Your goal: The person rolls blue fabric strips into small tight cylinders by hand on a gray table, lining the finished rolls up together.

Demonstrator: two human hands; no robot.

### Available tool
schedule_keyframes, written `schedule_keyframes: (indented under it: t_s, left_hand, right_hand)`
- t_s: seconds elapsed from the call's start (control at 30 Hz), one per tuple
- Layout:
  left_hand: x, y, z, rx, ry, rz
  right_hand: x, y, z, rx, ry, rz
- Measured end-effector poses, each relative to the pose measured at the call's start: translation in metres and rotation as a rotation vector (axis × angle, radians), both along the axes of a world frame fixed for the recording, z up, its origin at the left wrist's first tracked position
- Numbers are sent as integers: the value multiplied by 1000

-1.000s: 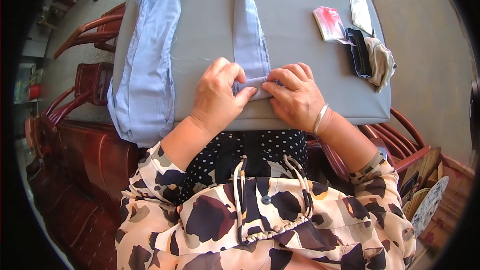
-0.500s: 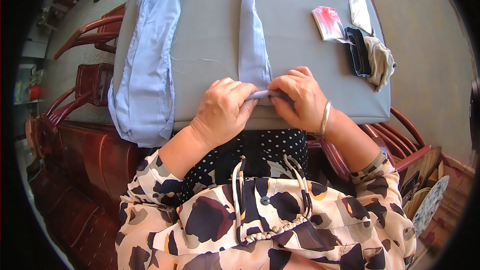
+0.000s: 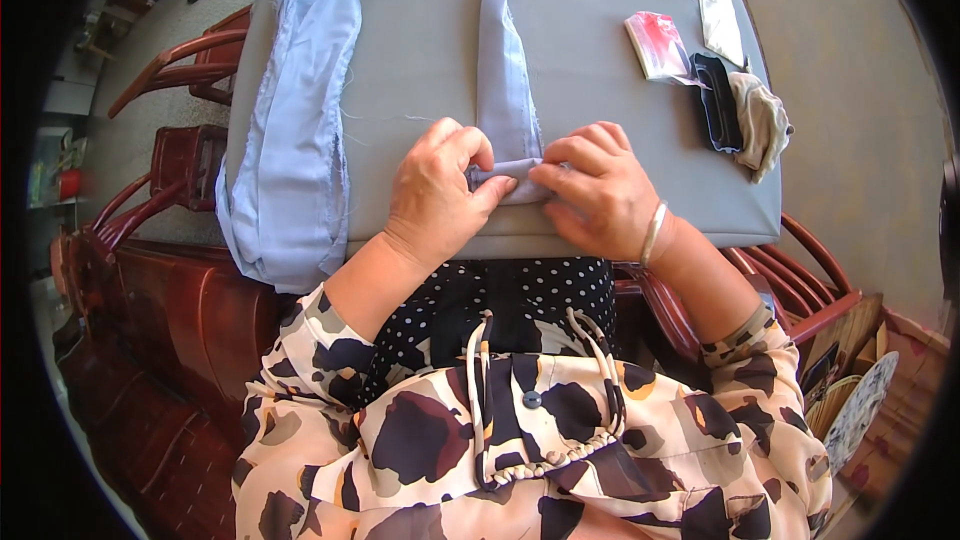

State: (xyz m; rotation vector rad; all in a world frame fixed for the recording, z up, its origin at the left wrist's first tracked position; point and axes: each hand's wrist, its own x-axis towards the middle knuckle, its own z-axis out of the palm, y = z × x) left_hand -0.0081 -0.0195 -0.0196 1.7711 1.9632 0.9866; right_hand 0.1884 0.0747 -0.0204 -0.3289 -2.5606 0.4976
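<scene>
A long strip of light blue fabric (image 3: 505, 70) with frayed edges runs away from me down the middle of the grey-covered table (image 3: 415, 50). Its near end forms a small roll (image 3: 512, 176) lying across the strip. My left hand (image 3: 440, 190) grips the roll's left end, thumb below and fingers above. At the right end, my right hand (image 3: 605, 185) has its bent fingers and thumb closed on the roll; part of the fabric there is hidden under the fingers. A bracelet circles my right wrist.
A heap of wider light blue fabric (image 3: 300, 140) hangs over the table's left edge. On the right lie a pink-and-white packet (image 3: 657, 45), a white packet (image 3: 719, 20), a black open case (image 3: 715, 105) and a beige cloth (image 3: 760, 125). Red wooden chairs (image 3: 190, 170) stand around.
The roll has moved slightly away from me and looks thicker and looser. Both hands have shifted a little forward with it, the left thumb now lying along the roll.
</scene>
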Motion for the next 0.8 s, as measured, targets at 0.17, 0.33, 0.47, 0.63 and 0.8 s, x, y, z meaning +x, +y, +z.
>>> schedule_keyframes:
  t_s: [0.17,0.33,0.47,0.63,0.8]
  left_hand:
    - [2,-5,1,-24,13,-63]
    - [2,-12,-2,192,144,-218]
    - [3,-17,2,142,105,-256]
    - [-3,-7,5,-15,92,-201]
    - [-6,4,11,-113,111,-126]
  right_hand:
    - [-4,-4,-15,78,-10,-44]
    - [-1,1,-10,-50,17,-11]
    - [4,1,-1,-200,-62,25]
    - [1,-4,-1,-175,-58,-133]
    - [-6,-7,1,26,44,-27]
